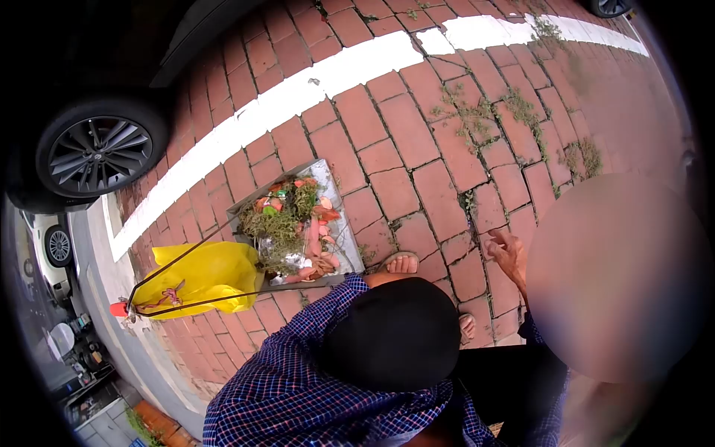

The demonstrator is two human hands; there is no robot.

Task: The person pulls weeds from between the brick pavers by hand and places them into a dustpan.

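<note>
My right hand (508, 255) is over the red brick paving, its fingers loosely bent and apart, and I see nothing held in it. A small weed (468, 200) grows in a joint just beyond it. My left sleeve (320, 309), in blue check, reaches to a bit of bare wrist; a black rounded shape, perhaps my knee (395, 335), hides the left hand. Near that wrist lies a metal dustpan (344, 242) holding pulled weeds (279, 223), reddish dry leaves (316, 238) and scraps of litter. A yellow plastic bag (216, 272) is tied to its long wire handle.
Toes of both feet (402, 264) show on the bricks. A white painted line (335, 74) crosses the paving. A parked car's wheel (100, 145) stands at the left. More weeds (521, 108) grow between bricks. A large blurred patch covers the right side.
</note>
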